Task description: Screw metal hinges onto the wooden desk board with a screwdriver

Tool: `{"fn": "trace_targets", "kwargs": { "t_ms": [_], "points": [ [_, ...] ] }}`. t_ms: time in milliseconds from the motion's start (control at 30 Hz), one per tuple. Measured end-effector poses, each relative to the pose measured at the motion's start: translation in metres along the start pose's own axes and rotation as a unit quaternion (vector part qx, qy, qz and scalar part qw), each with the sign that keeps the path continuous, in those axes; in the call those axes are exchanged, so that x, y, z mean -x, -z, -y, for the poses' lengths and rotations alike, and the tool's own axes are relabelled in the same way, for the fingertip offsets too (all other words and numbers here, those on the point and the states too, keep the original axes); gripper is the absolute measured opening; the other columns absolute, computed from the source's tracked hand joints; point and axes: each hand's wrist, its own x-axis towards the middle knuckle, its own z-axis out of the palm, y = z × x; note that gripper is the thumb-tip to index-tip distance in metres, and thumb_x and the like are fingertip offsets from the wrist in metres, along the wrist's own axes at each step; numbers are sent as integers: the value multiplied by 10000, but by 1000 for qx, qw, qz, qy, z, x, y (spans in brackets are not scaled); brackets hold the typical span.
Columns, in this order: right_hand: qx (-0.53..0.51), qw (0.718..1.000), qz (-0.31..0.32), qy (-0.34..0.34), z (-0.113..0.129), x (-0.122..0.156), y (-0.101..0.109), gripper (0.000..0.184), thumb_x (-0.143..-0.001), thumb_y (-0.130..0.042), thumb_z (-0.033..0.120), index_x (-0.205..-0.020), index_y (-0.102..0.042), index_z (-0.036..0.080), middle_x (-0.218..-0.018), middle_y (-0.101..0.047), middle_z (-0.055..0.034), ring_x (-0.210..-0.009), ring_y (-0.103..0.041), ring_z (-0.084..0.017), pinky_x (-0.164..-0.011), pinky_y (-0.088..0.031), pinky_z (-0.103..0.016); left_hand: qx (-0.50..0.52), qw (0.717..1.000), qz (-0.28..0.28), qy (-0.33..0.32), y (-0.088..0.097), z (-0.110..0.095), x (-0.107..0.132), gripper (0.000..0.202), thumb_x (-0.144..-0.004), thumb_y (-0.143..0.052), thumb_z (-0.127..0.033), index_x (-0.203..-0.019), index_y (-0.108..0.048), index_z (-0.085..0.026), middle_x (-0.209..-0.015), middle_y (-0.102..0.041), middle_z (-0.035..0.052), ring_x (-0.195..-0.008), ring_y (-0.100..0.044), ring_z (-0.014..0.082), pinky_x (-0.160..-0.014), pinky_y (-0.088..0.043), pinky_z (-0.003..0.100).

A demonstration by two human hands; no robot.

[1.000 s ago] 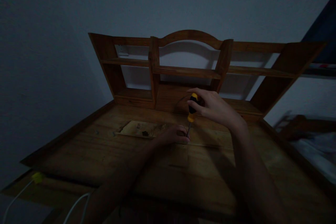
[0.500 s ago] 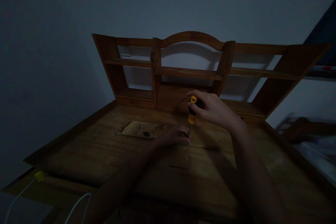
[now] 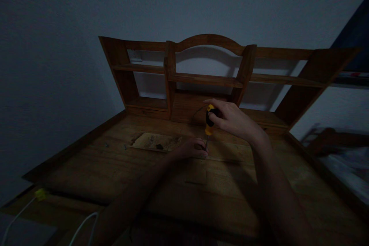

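Observation:
My right hand (image 3: 233,121) grips the yellow and black handle of a screwdriver (image 3: 208,132), which stands nearly upright with its tip pointing down at the wooden desktop. Around the lower shaft and tip, the fingers of my left hand (image 3: 191,148) are closed low over the board. What they pinch at the tip is hidden and too dark to make out. Beside my left hand lies a pale, rough-edged strip (image 3: 148,141) in the desktop, with a dark spot on it. A small flat wooden piece (image 3: 196,177) is on the near side of my hands.
Two small screw-like pieces (image 3: 125,147) stand on the left of the desktop (image 3: 95,169). A wooden shelf unit (image 3: 206,78) rises at the back against the wall. White cables (image 3: 83,225) hang at the front left, by a yellow piece (image 3: 41,194).
Both hands stay in almost the same place, with the screwdriver still between them. The whole view has shifted slightly, and the screwdriver handle looks a little turned in my right hand.

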Motion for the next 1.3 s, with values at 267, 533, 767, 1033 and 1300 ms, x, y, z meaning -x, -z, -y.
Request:
{"fn": "trace_targets", "kwargs": {
  "t_ms": [267,533,767,1033,1300],
  "points": [
    [7,1000,-7,-3,0,-1,0,428,-925,-506,271,-1337,-571,177,-1159,-699,-92,-957,-658,-231,-873,-466,-337,-11,1000,4,6,0,-1,-1,222,-842,-732,-383,-884,-733,-166,-940,-724,50,-916,-664,181,-849,-482,282],
    [3,1000,-6,2,1,-1,-1,442,-931,-505,273,-1358,-556,170,-1173,-695,-102,-953,-659,-235,-872,-476,-354,-13,1000,1,-4,0,0,-2,213,-846,-731,-369,-887,-732,-160,-934,-720,54,-910,-660,172,-839,-481,276],
    [-8,1000,-17,14,1,0,-1,376,-943,-524,275,-1308,-586,216,-1140,-699,-70,-923,-653,-213,-823,-479,-329,-23,1000,5,7,1,-7,-1,209,-847,-731,-366,-912,-740,-168,-952,-720,53,-932,-663,177,-861,-489,280],
    [2,1000,-17,12,2,-1,-1,320,-939,-537,290,-1237,-621,210,-1026,-715,-58,-857,-651,-206,-767,-468,-306,-6,1000,-3,-9,0,-7,-1,224,-853,-721,-367,-891,-737,-147,-930,-717,52,-900,-663,184,-828,-482,273],
    [8,1000,-17,10,2,-1,-1,291,-931,-529,291,-1191,-630,210,-960,-711,-50,-818,-643,-200,-741,-452,-293,-9,1000,0,-4,0,-6,-1,209,-846,-728,-373,-890,-736,-168,-946,-722,50,-927,-662,185,-862,-476,289]
  ]
}}
